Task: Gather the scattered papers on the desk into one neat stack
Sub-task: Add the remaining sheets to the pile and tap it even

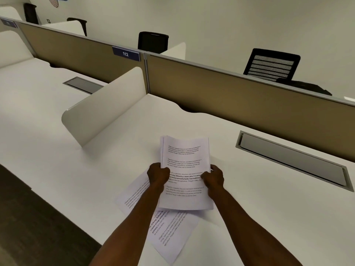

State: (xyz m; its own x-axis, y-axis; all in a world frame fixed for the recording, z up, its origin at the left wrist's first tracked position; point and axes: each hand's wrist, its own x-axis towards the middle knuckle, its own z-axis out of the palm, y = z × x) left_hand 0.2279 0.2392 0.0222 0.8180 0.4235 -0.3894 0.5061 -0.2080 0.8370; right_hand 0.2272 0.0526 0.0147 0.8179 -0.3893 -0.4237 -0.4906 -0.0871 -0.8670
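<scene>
A partial sheaf of papers (185,169) is gripped above the desk (249,208) by the left hand (158,174) and right hand (214,178); two loose sheets (169,233) lying nearer must be added, then edges squared

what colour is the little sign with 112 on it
Dark blue with white numerals: the 112 sign, clearest in the head view.
</scene>
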